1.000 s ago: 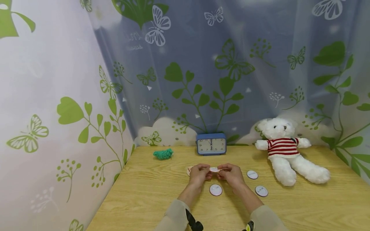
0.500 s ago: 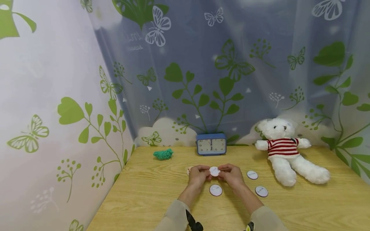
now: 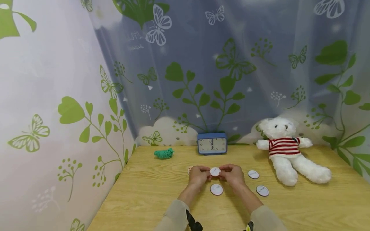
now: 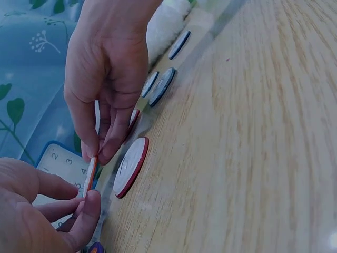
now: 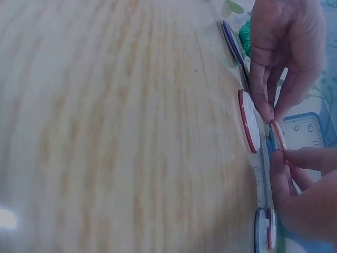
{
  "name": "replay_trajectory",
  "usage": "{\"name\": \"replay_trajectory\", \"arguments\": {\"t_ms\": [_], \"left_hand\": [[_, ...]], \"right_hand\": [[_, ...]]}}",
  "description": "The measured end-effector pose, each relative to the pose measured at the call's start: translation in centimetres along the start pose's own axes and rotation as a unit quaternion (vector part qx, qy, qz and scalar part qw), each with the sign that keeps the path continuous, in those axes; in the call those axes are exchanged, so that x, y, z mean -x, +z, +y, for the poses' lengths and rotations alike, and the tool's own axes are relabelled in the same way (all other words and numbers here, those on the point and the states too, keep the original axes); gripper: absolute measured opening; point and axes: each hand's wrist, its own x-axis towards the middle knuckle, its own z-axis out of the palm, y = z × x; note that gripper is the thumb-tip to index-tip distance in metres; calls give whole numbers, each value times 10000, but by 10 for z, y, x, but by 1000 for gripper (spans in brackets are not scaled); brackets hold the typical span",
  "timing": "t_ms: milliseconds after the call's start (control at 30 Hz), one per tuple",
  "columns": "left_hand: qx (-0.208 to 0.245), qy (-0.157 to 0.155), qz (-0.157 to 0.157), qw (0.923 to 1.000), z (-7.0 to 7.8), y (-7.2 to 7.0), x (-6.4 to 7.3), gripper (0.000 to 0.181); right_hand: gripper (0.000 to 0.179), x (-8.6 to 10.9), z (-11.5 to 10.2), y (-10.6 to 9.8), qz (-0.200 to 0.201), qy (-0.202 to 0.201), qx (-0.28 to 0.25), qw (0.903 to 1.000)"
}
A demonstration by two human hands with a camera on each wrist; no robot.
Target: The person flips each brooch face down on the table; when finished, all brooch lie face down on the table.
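Observation:
In the head view, my left hand and right hand pinch one round pin badge from opposite sides, above the table. Its white back with the pin faces up toward the head camera. The left wrist view has the same badge nearly edge-on, with an orange rim, between the fingertips of both hands. Just below the hands, nearer the person, lies a second badge, back up with a red rim. Another badge, with a patterned face, is partly hidden behind my left hand.
To the right of my hands two badges lie back up. A blue alarm clock stands at the back of the wooden table. A green yarn bundle lies back left, and a white teddy bear sits at right.
The held badge has tilted from nearly edge-on to showing its white back to the head camera. Both hands keep their pinch and have barely moved.

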Motion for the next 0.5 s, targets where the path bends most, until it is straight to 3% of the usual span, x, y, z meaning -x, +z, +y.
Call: {"name": "replay_trajectory", "arguments": {"t_ms": [300, 500], "left_hand": [[-403, -180, -80, 9990, 1, -1, 2, 17], [-220, -311, -93, 9992, 3, -2, 2, 20]], "right_hand": [[19, 0, 1, 0, -29, 25, 719, 9974], [28, -1, 0, 0, -103, 368, 429, 9983]]}}
